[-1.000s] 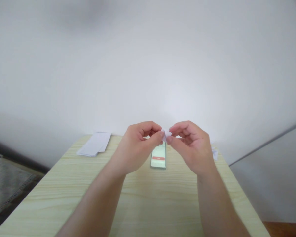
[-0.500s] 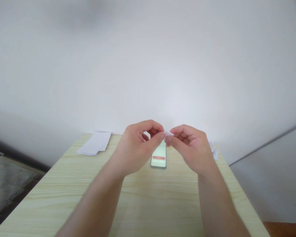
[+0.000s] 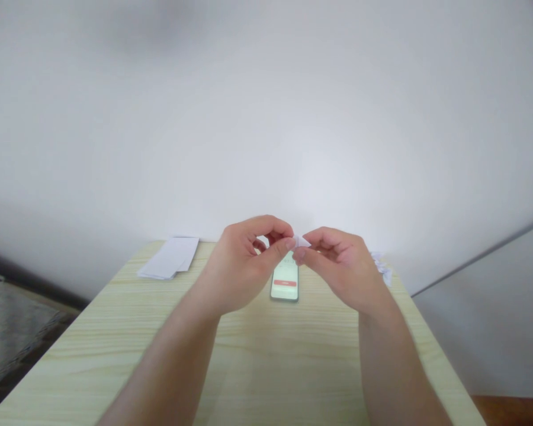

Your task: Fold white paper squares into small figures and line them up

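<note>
A small folded piece of white paper (image 3: 301, 241), pointed at its right end, is held up between my two hands above the table. My left hand (image 3: 249, 263) pinches its left side between thumb and forefinger. My right hand (image 3: 340, 263) has its thumb and fingertips closed at the paper's lower right edge. Part of the paper is hidden by the fingertips. Below and behind the hands lies a phone (image 3: 285, 291) with a lit screen and a red bar on it; its upper part is covered by the hands.
A stack of white paper sheets (image 3: 169, 258) lies at the back left of the wooden table (image 3: 288, 367). Several small folded white papers (image 3: 385, 273) lie at the back right, partly behind my right hand. A pale wall (image 3: 266, 118) rises at the table's far edge.
Both hands have shifted very slightly left. My right hand's fingers have moved a little on the paper, and more of its pointed end shows.
</note>
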`<state>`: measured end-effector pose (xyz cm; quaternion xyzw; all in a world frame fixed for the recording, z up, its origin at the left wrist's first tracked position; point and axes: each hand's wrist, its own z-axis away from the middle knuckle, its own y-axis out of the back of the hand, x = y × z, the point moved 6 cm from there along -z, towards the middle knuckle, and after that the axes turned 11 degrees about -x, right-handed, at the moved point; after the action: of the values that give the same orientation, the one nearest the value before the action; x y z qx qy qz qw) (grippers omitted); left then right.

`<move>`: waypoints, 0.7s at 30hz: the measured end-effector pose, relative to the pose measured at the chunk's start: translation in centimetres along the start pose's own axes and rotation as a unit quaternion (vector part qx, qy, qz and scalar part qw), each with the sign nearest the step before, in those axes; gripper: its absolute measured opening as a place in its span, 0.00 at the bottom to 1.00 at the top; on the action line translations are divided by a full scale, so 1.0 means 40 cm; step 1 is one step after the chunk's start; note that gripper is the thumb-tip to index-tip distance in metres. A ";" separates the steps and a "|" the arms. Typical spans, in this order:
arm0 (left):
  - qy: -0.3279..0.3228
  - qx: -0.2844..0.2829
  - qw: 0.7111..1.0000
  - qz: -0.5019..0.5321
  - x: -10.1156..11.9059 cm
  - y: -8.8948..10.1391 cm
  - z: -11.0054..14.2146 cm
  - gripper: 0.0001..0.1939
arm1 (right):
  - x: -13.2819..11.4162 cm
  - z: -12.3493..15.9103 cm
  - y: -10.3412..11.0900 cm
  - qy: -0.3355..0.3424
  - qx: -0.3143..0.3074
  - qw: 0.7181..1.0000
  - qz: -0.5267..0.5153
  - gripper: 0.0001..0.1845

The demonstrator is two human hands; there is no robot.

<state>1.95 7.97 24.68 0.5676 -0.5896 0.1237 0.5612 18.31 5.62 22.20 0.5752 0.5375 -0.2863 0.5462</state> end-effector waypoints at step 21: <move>-0.027 -0.011 0.991 -0.134 0.012 -0.019 0.002 0.05 | -0.032 -0.002 0.000 0.042 0.062 0.993 0.090 0.06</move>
<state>2.66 7.39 24.67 0.6384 -0.5244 0.0253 0.5628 17.95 5.32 23.41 0.6655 0.4876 -0.2443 0.5096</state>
